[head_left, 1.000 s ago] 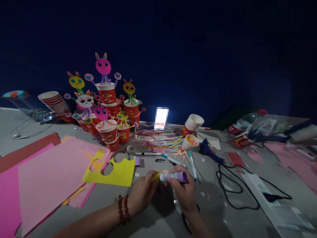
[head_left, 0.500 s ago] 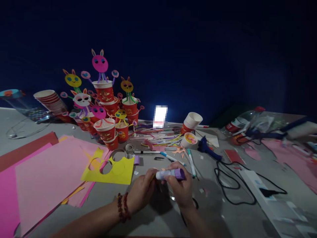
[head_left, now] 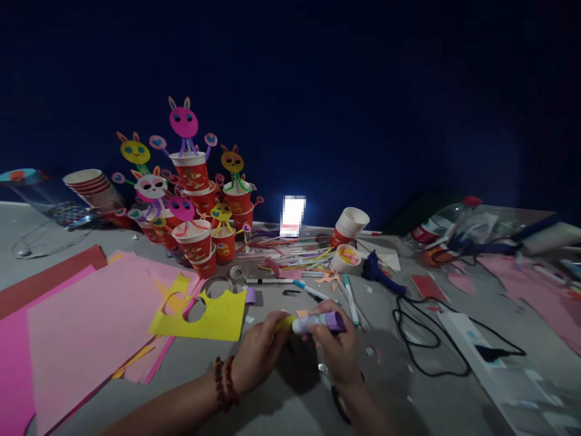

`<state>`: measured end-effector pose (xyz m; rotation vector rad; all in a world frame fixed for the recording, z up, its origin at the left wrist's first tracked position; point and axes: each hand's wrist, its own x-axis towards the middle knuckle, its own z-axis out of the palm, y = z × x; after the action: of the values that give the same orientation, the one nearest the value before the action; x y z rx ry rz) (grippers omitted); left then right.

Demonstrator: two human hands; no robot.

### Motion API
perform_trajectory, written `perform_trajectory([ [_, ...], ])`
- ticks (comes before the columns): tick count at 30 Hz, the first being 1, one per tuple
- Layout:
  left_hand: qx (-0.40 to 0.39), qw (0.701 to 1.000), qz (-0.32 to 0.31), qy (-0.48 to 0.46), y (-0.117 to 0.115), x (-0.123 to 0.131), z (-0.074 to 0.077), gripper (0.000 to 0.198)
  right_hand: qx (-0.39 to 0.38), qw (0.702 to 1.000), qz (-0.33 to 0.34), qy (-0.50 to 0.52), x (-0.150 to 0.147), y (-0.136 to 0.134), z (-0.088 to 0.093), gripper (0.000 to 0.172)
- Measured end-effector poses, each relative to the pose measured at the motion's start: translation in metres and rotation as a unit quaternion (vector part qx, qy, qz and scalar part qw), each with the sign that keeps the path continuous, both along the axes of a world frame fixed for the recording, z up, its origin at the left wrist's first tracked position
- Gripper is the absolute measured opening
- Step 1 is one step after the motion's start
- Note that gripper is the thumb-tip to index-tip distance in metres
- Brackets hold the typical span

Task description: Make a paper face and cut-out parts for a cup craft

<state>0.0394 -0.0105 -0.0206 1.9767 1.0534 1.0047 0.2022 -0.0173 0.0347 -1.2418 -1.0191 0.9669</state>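
Observation:
A glue stick (head_left: 318, 323) with a purple base lies in my right hand (head_left: 338, 342), whose fingers are wrapped round it. Its white end points left, at a small yellow paper piece (head_left: 285, 323) pinched in my left hand (head_left: 261, 348). The glue end is right beside the yellow paper; whether they touch I cannot tell. Under my right hand, scissors (head_left: 338, 402) with black handles rest on the table, partly hidden. A purple cap (head_left: 250, 295) stands beyond my left hand, next to a yellow sheet (head_left: 218, 315) with round cut-outs.
Stacked red cups with paper animal figures (head_left: 193, 242) stand at the back left. Pink paper sheets (head_left: 86, 333) cover the left side. Pens, pipe cleaners and a blue glue gun (head_left: 381, 275) lie ahead. A black cable (head_left: 422, 363) and white power strip (head_left: 476, 369) are at right.
My right hand and the glue stick have shifted slightly right, away from my left hand. More of the yellow paper piece and of the scissors now shows.

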Motion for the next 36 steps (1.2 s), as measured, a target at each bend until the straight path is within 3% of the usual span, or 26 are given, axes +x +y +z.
perform_trajectory([
  [12, -0.014, 1.0, -0.007, -0.019, -0.0014, 0.0, -0.0018, 0.024, -0.002, 1.0, -0.006, 0.002, 0.0, -0.0014, 0.0025, 0.008],
  [36, 0.053, 0.998, -0.002, -0.038, 0.0016, -0.0021, 0.0043, 0.027, -0.005, 1.0, -0.007, -0.002, 0.0031, -0.0038, -0.0005, 0.007],
])
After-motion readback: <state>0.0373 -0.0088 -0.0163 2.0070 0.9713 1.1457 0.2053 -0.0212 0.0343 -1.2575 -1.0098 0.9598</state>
